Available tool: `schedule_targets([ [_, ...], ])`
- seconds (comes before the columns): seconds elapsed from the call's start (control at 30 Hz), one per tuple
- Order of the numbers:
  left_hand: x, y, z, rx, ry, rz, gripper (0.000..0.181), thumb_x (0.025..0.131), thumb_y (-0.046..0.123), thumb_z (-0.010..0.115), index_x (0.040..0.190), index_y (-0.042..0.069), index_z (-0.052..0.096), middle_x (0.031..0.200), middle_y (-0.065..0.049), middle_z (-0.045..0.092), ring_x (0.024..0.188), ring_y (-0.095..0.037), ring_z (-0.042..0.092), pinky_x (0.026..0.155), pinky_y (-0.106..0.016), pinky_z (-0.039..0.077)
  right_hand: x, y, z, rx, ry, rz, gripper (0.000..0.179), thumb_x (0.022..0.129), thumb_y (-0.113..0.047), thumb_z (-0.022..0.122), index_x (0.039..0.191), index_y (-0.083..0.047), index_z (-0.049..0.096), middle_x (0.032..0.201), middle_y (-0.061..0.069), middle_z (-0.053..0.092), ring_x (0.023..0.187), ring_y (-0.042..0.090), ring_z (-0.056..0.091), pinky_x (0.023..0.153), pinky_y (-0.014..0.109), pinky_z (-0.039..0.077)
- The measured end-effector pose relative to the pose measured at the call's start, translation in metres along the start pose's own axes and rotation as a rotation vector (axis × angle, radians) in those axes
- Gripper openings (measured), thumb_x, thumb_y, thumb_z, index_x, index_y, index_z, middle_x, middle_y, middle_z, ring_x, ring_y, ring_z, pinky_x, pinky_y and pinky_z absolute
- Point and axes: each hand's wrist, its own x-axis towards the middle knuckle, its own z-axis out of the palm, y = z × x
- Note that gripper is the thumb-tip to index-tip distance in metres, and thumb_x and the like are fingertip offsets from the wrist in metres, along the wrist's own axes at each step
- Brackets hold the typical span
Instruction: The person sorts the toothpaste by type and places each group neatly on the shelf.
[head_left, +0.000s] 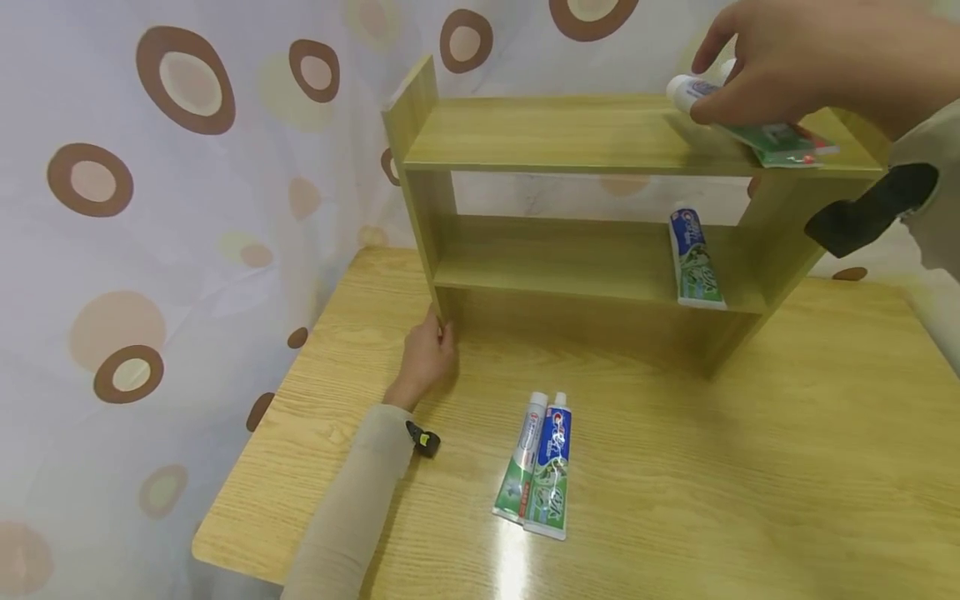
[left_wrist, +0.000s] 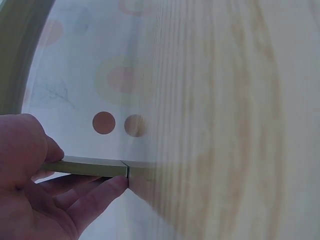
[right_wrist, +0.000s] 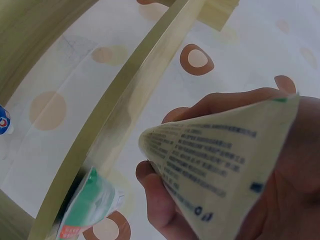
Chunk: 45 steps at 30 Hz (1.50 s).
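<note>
Curtain (head_left: 187, 250) – white, patterned with brown, peach and pale-yellow circles; hangs behind and to the left of everything else.

Table (head_left: 825, 433), pale wood grain, its near left corner rounded.

Shelf unit (head_left: 555, 137), wooden, two-tiered, standing upright on the table.

Right hand (head_left: 810, 75), beige-sleeved, above the right end of the top tier; thumb and fingers clamped on a tube.

Left hand (head_left: 427, 354), likewise sleeved, low at the unit's left side panel; thumb and fingers pinch that panel's edge from both faces.

Held tube (right_wrist: 210, 155), printed back showing in the right wrist view; whether it touches the tier cannot be told.

Green-and-red tube (right_wrist: 90, 200), at the top tier's right end, near the held one.

Blue-and-green tube (head_left: 696, 258), lying on the lower tier, right side, tail at the front edge.

Table pair – silver-and-green tube (head_left: 517, 475) and second blue-and-green tube (head_left: 553, 467), side by side, touching, caps toward the unit.

Black wrist device (head_left: 425, 439), on the left sleeve.
</note>
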Motion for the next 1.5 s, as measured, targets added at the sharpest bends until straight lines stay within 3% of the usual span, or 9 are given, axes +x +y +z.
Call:
schedule_targets([
  [0.27,0.001,0.003,0.001,0.027,0.01,0.025,0.026,0.113,0.011,0.05,0.134,-0.003,0.054,0.103,-0.028,0.076,0.085,-0.035,0.072,0.074,-0.053,0.06,0.004,-0.012,-0.003,-0.019,-0.009,0.039,0.066,0.102,-0.031,0.062,0.149,0.012,0.047,0.098,0.033,0.065,0.069,0.03,0.066,0.055,0.032,0.054],
  [0.4,-0.001,0.003,0.001,0.021,0.017,0.022,0.028,0.113,0.012,0.05,0.135,-0.003,0.054,0.105,-0.029,0.076,0.09,-0.037,0.075,0.076,-0.056,0.061,0.009,-0.016,-0.004,-0.075,-0.021,0.045,0.065,0.102,-0.037,0.061,0.147,0.009,0.05,0.094,0.026,0.067,0.076,0.032,0.068,0.064,0.037,0.052],
  [0.53,-0.003,0.006,-0.001,0.008,0.008,0.017,0.031,0.113,0.012,0.05,0.139,-0.005,0.053,0.117,-0.033,0.076,0.106,-0.047,0.078,0.084,-0.057,0.064,0.011,-0.019,-0.003,-0.108,-0.011,0.041,0.064,0.102,-0.039,0.059,0.145,0.008,0.054,0.082,0.018,0.069,0.076,0.033,0.066,0.088,0.061,0.043],
  [0.8,-0.005,0.005,-0.004,0.031,0.002,0.005,0.032,0.114,0.014,0.05,0.14,-0.004,0.053,0.111,-0.03,0.077,0.095,-0.039,0.076,0.077,-0.051,0.061,0.013,-0.033,0.003,-0.101,0.008,0.018,0.06,0.103,-0.037,0.06,0.14,0.011,0.055,0.081,0.022,0.07,0.06,0.028,0.071,0.09,0.066,0.036],
  [0.97,-0.008,0.007,-0.001,0.023,0.01,0.011,0.033,0.114,0.012,0.05,0.142,-0.005,0.052,0.121,-0.033,0.076,0.11,-0.044,0.078,0.084,-0.055,0.064,0.013,-0.037,0.004,-0.076,0.028,0.052,0.058,0.103,-0.035,0.061,0.139,0.01,0.057,0.074,0.019,0.071,0.097,0.047,0.065,0.1,0.076,0.029],
  [1.07,-0.008,0.009,0.001,0.014,0.005,0.019,0.032,0.114,0.011,0.05,0.141,-0.005,0.052,0.12,-0.034,0.076,0.11,-0.046,0.078,0.085,-0.056,0.065,0.012,-0.035,0.005,-0.073,0.049,0.068,0.057,0.103,-0.034,0.061,0.139,0.01,0.058,0.078,0.022,0.071,0.11,0.055,0.048,0.105,0.08,0.025],
  [1.23,-0.004,0.012,0.001,0.011,0.0,0.036,0.029,0.114,0.01,0.05,0.139,-0.005,0.053,0.119,-0.033,0.075,0.107,-0.044,0.078,0.082,-0.052,0.065,0.012,-0.03,0.005,-0.054,0.042,0.09,0.057,0.104,-0.034,0.062,0.14,0.009,0.057,0.094,0.028,0.069,0.111,0.057,0.045,0.111,0.087,0.017],
  [1.4,-0.004,0.011,0.003,0.015,-0.005,0.015,0.014,0.113,0.012,0.052,0.12,-0.001,0.055,0.097,-0.026,0.073,0.089,-0.039,0.072,0.074,-0.05,0.059,0.011,-0.035,0.007,-0.064,0.011,0.107,0.058,0.104,-0.037,0.058,0.141,0.008,0.056,0.107,0.029,0.062,0.113,0.055,0.038,0.102,0.078,0.024],
  [1.5,-0.005,0.01,0.003,0.012,-0.003,0.003,0.017,0.113,0.012,0.052,0.123,-0.001,0.056,0.105,-0.028,0.075,0.102,-0.043,0.077,0.082,-0.053,0.063,0.009,-0.04,0.008,-0.059,0.013,0.118,0.063,0.104,-0.039,0.056,0.146,0.007,0.053,0.118,0.032,0.058,0.111,0.054,0.039,0.096,0.073,0.027],
])
